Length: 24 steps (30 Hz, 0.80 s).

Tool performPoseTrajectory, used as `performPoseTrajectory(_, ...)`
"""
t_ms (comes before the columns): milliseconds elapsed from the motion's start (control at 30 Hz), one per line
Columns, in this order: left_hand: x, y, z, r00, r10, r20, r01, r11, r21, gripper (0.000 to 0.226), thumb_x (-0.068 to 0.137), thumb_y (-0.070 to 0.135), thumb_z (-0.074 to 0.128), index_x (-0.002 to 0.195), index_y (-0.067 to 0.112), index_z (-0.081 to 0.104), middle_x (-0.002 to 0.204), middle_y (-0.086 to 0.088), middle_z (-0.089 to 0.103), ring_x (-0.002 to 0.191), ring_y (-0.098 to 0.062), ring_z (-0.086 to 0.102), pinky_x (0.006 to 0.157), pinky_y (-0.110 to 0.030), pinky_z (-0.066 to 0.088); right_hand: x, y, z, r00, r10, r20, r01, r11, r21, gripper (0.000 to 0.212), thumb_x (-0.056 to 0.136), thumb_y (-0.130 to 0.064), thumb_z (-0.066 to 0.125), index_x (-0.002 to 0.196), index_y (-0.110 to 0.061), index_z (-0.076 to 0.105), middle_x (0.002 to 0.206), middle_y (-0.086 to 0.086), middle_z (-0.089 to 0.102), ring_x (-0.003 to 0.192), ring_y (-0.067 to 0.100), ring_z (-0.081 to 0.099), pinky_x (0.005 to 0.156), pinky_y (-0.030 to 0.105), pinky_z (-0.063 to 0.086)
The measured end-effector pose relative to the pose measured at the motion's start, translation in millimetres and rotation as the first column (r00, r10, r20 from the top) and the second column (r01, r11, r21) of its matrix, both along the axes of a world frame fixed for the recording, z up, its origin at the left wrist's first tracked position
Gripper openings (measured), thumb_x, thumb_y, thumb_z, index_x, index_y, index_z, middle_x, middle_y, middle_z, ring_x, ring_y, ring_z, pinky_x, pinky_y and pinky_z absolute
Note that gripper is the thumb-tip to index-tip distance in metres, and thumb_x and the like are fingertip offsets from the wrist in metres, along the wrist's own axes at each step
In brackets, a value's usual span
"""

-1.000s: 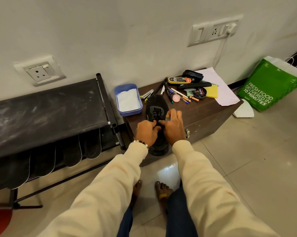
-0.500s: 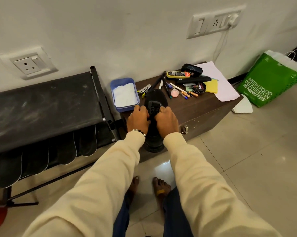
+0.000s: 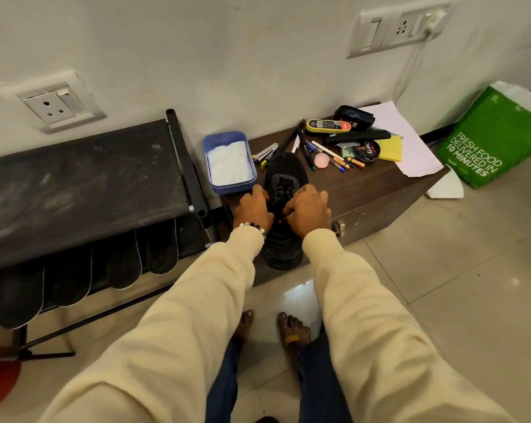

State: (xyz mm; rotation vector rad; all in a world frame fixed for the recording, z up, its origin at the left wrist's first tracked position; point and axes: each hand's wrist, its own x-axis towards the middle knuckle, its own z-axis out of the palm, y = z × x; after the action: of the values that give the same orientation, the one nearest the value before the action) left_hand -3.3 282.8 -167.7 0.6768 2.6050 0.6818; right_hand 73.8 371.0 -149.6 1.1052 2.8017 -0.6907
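A black lace-up shoe (image 3: 285, 175) lies on the low brown wooden box (image 3: 377, 193), toe toward the wall, heel over the front edge. My left hand (image 3: 253, 210) sits at the shoe's left side with fingers curled at the laces. My right hand (image 3: 307, 209) sits at the right side, its fingers also curled in at the laces. The lace itself is mostly hidden under my fingers.
A blue tub (image 3: 229, 161) with white contents stands left of the shoe. Pens, a polish tin (image 3: 366, 151), a brush (image 3: 357, 136), a yellow bottle (image 3: 328, 126) and papers (image 3: 408, 148) lie behind. A black shoe rack (image 3: 75, 184) is left, a green bag (image 3: 496, 138) right.
Both hands stayed at the laces and shifted slightly along the shoe toward its toe. The shoe stays in place on the box. My head has dipped, shifting the view.
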Motion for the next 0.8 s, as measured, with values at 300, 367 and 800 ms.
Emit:
performPoseTrajectory(300,-9,-12,0,0.977,-0.074,0.202,0.046,0.989,0.141,0.064,0.073,0.015,0.081,0.129,0.016,0.050,0.122,-0.009,0.059,0.108,-0.024,0.058,0.096,-0.039,0.050,-1,-11,-8,0.996,0.019,-0.086,0.011,0.939,0.343,0.009,0.086,-0.028,0.064,0.090,-0.022,0.069,0.123,0.005,0.044,0.113,0.028,0.038,0.088,0.041,0.043)
performPoseTrajectory(367,-7,-15,0,0.974,-0.036,0.223,-0.009,0.980,0.198,0.056,0.073,0.018,0.082,0.122,0.015,0.055,0.114,-0.005,0.063,0.102,-0.021,0.061,0.093,-0.037,0.052,-1,-7,-7,0.991,0.133,-0.020,-0.114,0.907,0.406,0.014,0.085,-0.029,0.065,0.094,-0.020,0.071,0.127,0.006,0.042,0.116,0.028,0.036,0.087,0.040,0.043)
performPoseTrajectory(800,13,-8,15,0.979,0.149,0.139,-0.185,0.935,0.303,0.011,0.080,0.014,0.077,0.083,0.011,0.067,0.077,-0.008,0.068,0.063,-0.021,0.067,0.067,-0.035,0.060,7,5,-2,0.994,0.112,0.016,-0.113,0.992,0.062,0.019,0.087,-0.028,0.065,0.105,-0.024,0.070,0.134,0.006,0.036,0.122,0.032,0.029,0.100,0.047,0.035)
